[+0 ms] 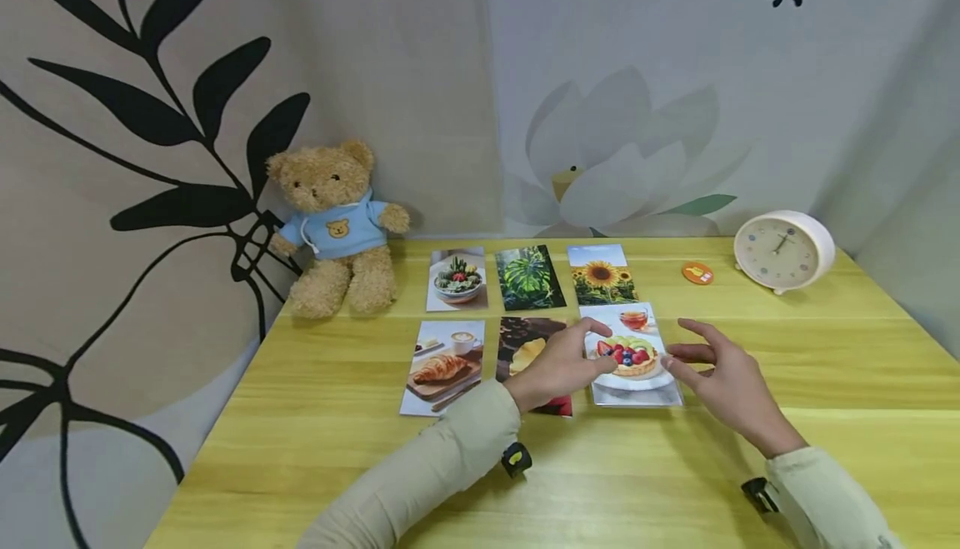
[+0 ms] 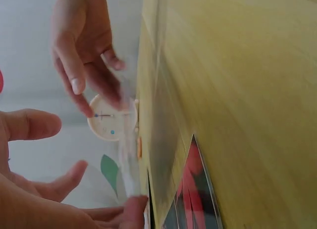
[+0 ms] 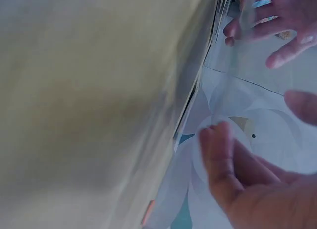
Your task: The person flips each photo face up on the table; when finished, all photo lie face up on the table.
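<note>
A fruit tart picture card (image 1: 633, 361) lies in the front row at the right, low over the table, with another white edge showing below it. My left hand (image 1: 564, 364) is at its left side, thumb over the picture and fingers by the upper left corner. Beside the right edge is my right hand (image 1: 727, 386), fingers loosely bent and spread, thumb tip close to the card. The card is a pale blur between the hands in both wrist views. My left forearm partly covers a dark card with red (image 1: 558, 406); a croissant card (image 1: 442, 368) lies left of it.
Behind are a succulent card (image 1: 457, 278), a green leaf card (image 1: 531, 278) and a sunflower card (image 1: 602, 274). A teddy bear (image 1: 337, 228) sits at the left. An orange disc (image 1: 697, 273) and a white clock (image 1: 783, 251) stand at the back right of the wooden table (image 1: 315, 441).
</note>
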The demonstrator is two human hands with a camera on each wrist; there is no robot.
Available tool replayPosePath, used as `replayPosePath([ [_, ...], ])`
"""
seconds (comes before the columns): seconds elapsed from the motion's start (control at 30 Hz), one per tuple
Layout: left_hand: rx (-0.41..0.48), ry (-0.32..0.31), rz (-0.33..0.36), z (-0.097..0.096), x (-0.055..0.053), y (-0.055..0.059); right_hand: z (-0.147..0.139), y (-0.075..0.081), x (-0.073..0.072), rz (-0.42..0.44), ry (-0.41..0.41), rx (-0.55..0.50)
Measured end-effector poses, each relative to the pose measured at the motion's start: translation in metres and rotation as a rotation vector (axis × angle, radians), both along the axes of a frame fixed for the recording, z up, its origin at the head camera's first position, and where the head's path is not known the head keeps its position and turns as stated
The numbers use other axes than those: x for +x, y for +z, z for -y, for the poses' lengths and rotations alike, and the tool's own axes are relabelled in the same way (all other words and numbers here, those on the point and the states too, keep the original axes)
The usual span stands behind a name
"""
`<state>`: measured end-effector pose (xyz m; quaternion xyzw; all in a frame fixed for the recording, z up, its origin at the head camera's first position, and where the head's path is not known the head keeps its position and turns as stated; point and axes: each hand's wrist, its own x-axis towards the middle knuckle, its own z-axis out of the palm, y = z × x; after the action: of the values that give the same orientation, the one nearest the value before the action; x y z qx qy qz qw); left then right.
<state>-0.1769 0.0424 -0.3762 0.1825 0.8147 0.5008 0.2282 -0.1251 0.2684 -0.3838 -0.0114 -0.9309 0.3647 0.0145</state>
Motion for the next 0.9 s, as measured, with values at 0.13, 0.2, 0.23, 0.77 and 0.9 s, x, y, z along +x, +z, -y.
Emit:
replayPosePath([
  [0.13,-0.084,-0.027,0.006,-0.002,0.001,-0.001,-0.001,-0.004,0.001,0.127,0.052,-0.008],
  [0.2,-0.145,-0.05,-0.01,-0.004,0.002,0.0,-0.001,-0.005,0.001,0.161,0.065,-0.019],
  [0.23,-0.178,-0.062,-0.026,-0.005,0.002,0.0,-0.001,-0.006,0.001,0.171,0.07,-0.021],
  [0.77,-0.318,-0.063,-0.078,-0.01,-0.001,-0.004,0.004,-0.009,-0.003,0.159,0.111,0.041],
  [0.9,-0.254,-0.093,-0.197,0.01,0.005,0.002,-0.003,-0.01,0.0,0.13,0.088,0.126],
])
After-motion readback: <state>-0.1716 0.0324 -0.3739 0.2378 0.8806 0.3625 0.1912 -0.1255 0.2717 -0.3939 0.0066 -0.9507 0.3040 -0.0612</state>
